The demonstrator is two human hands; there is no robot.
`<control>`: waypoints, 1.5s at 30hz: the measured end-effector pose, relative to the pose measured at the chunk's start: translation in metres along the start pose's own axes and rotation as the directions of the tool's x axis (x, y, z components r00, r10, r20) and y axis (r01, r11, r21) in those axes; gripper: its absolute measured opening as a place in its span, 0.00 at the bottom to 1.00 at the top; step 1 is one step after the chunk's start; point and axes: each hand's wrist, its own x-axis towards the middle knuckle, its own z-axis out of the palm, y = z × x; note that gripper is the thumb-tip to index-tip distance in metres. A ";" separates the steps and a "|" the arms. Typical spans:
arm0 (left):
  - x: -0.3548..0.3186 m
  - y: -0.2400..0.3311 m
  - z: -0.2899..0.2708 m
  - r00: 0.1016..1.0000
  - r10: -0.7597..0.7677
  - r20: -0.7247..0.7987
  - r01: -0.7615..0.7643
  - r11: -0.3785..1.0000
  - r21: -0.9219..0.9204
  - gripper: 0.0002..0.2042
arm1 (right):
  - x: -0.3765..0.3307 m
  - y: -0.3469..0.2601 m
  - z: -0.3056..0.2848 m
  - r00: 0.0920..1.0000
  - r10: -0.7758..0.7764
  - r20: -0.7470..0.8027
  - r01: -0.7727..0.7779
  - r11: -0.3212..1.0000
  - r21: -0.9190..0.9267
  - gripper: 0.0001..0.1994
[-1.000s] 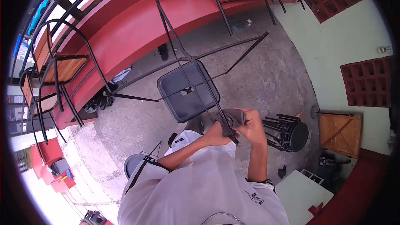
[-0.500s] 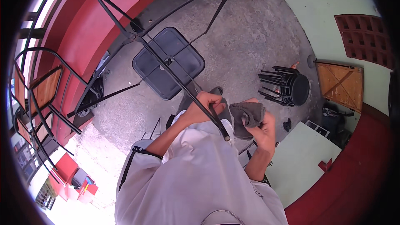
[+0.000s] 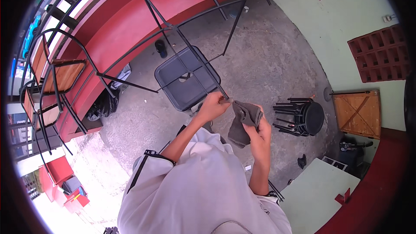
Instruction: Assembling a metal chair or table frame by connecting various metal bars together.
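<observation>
The left hand (image 3: pixel 213 105) is closed around the end of a thin black metal leg of an overturned black metal-frame chair with a dark square seat (image 3: pixel 187 78), which stretches up and away from it. Just beside it, the right hand (image 3: pixel 259 131) grips a crumpled dark grey cloth (image 3: pixel 242 121) touching that leg end. Further right, a stack of black round stools (image 3: pixel 303 117) lies on the grey concrete floor (image 3: pixel 268 60).

A rough grey concrete floor (image 3: pixel 268 56) is carrying everything here. A stack of black stools (image 3: pixel 303 117) is lying on it near the pale green wall; left of the stack a dark chair (image 3: pixel 186 78) is standing, and a black shoe (image 3: pixel 160 47) is lying beyond that.
</observation>
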 end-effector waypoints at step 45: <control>0.153 0.155 -0.213 0.926 -0.125 -0.356 0.362 0.566 0.741 0.30 | 0.071 0.113 0.042 0.967 0.254 -0.005 -0.243 0.932 0.271 0.10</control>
